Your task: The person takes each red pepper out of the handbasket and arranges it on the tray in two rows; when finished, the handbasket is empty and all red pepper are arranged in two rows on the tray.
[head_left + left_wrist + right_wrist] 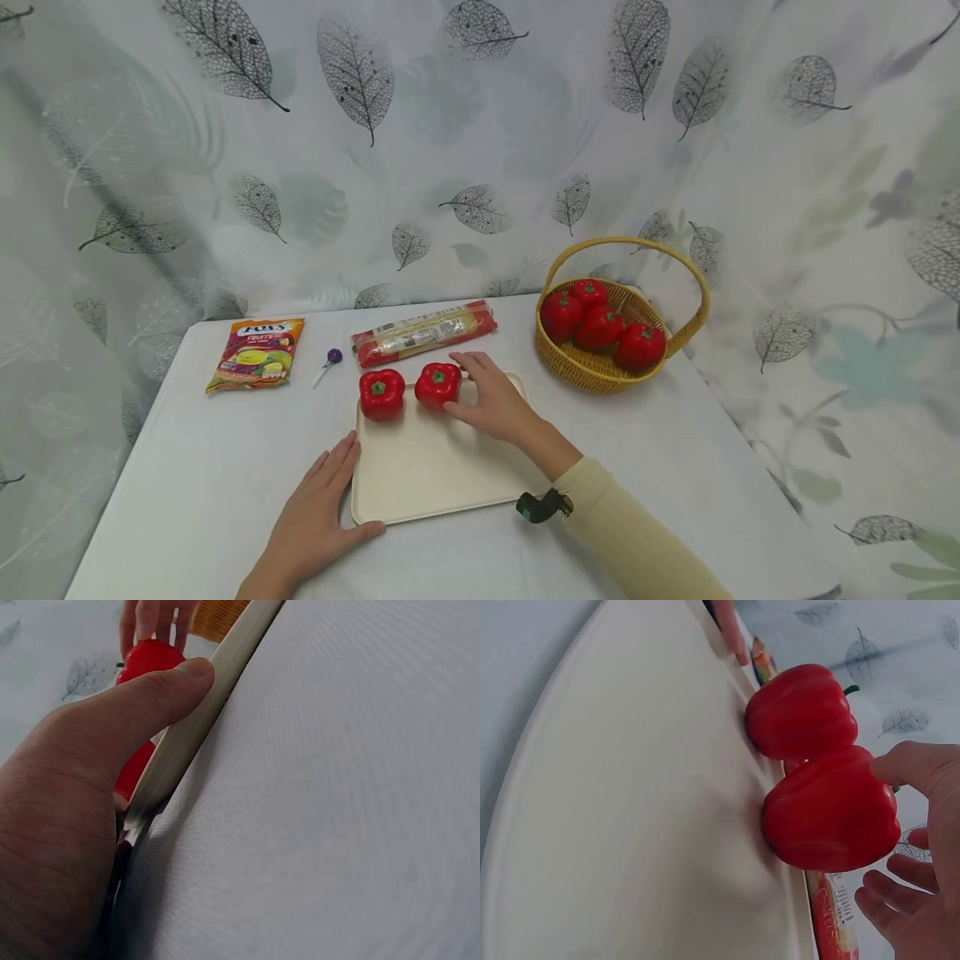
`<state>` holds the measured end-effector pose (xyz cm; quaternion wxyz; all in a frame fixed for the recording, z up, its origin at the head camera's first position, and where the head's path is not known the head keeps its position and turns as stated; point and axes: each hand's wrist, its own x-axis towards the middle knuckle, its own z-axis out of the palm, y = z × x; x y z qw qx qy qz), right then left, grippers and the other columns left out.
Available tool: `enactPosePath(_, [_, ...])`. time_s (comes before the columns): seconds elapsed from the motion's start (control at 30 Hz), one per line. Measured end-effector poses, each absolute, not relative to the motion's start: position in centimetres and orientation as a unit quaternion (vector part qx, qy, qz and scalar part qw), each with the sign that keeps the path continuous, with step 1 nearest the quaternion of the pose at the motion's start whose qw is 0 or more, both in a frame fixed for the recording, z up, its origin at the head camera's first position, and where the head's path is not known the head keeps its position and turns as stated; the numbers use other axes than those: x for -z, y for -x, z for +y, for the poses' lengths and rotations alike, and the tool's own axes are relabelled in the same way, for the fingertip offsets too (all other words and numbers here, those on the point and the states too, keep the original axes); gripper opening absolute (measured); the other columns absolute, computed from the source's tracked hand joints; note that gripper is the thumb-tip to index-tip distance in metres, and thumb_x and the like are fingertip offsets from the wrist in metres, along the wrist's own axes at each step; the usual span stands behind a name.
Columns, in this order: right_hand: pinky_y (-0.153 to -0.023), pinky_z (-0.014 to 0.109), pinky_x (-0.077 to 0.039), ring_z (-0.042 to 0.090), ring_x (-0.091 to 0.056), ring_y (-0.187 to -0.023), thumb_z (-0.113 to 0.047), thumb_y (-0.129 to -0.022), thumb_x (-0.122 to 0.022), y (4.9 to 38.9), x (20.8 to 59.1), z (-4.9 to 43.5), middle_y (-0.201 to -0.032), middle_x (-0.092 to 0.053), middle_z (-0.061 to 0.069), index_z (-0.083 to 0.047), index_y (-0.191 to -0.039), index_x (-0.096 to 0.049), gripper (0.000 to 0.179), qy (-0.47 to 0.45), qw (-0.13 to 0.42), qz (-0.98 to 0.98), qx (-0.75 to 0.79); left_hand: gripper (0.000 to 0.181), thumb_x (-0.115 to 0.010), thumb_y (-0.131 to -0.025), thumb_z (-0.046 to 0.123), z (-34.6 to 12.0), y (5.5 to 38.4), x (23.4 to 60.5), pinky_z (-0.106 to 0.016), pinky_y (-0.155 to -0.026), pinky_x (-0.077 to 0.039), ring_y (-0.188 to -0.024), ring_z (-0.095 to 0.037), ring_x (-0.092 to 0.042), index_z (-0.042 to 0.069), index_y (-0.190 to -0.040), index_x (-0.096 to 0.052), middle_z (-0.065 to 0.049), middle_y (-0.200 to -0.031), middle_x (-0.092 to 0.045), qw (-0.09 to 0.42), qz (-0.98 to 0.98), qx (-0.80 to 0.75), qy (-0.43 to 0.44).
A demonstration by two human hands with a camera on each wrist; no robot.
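Two red bell peppers stand side by side at the far edge of a cream tray (442,467), the left pepper (382,395) in the corner and the right pepper (438,386) beside it. My right hand (495,400) is at the right pepper's side. In the right wrist view its thumb overlaps the pepper's top (832,810), while the other fingers are spread apart from it. My left hand (318,508) rests at the tray's near left corner, fingers stretched along the left side. The left wrist view shows the thumb (161,697) lying over the rim.
A wicker basket (577,375) with several red peppers stands at the back right. Behind the tray lies a long red-ended packet (423,333). A purple lollipop (333,357) and an orange Fox's candy bag (257,356) lie at the back left. Leaf-print cloth (480,125) hangs behind the table.
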<state>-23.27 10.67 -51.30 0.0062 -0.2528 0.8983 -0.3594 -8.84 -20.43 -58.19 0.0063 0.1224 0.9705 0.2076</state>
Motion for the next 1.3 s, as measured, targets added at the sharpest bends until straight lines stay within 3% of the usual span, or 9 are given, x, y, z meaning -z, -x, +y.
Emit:
enactPosePath(0.57, [-0.103,0.045,-0.060,0.028,-0.059,-0.131,-0.031,-0.092,-0.089,23.9,49.3,12.9,-0.155,-0.054,0.007,-0.015,-0.161,-0.051,0.080,0.232,-0.022,0.904,0.357,0.131,-0.069,-0.077,0.091,-20.8,8.7,58.4,-0.059,-0.128,-0.028,-0.161,-0.030,-0.031,0.007,-0.171,-0.033,-0.008,-0.178,-0.028,0.004,0.971,-0.207,-0.117])
enactPosePath(0.83, [-0.103,0.051,-0.060,0.028,-0.060,-0.131,-0.027,-0.091,-0.089,24.4,48.1,15.3,-0.151,-0.057,0.013,-0.013,-0.159,-0.053,0.078,0.221,-0.053,0.905,0.361,0.130,-0.071,-0.077,0.090,-20.9,8.6,58.4,-0.060,-0.126,-0.032,-0.160,-0.030,-0.033,0.007,-0.170,-0.034,-0.008,-0.177,-0.031,-0.008,0.971,-0.210,-0.118])
enactPosePath(0.97, [-0.106,0.050,-0.058,0.028,-0.059,-0.132,-0.026,-0.091,-0.089,24.7,47.3,16.8,-0.149,-0.058,0.011,-0.014,-0.158,-0.053,0.077,0.214,-0.066,0.907,0.358,0.131,-0.072,-0.076,0.090,-21.1,8.5,58.5,-0.054,-0.129,-0.028,-0.160,-0.029,-0.032,0.009,-0.171,-0.033,-0.007,-0.177,-0.030,-0.009,0.971,-0.210,-0.118])
enactPosePath(1.17, [-0.111,0.053,-0.054,0.031,-0.057,-0.136,-0.024,-0.092,-0.088,25.0,46.6,19.7,-0.151,-0.056,0.012,-0.013,-0.158,-0.052,0.076,0.194,-0.088,0.913,0.347,0.132,-0.069,-0.076,0.092,-21.0,8.7,58.6,-0.032,-0.131,-0.007,-0.161,-0.025,-0.029,0.011,-0.172,-0.031,-0.003,-0.179,-0.026,0.004,0.970,-0.214,-0.117])
enactPosePath(1.3, [-0.110,0.055,-0.054,0.036,-0.058,-0.133,-0.019,-0.092,-0.089,25.4,46.5,21.9,-0.151,-0.056,0.017,-0.007,-0.156,-0.053,0.074,0.185,-0.110,0.910,0.355,0.131,-0.069,-0.077,0.092,-20.8,8.9,58.7,-0.037,-0.132,-0.011,-0.162,-0.024,-0.029,0.012,-0.172,-0.030,-0.002,-0.179,-0.025,0.009,0.970,-0.213,-0.119])
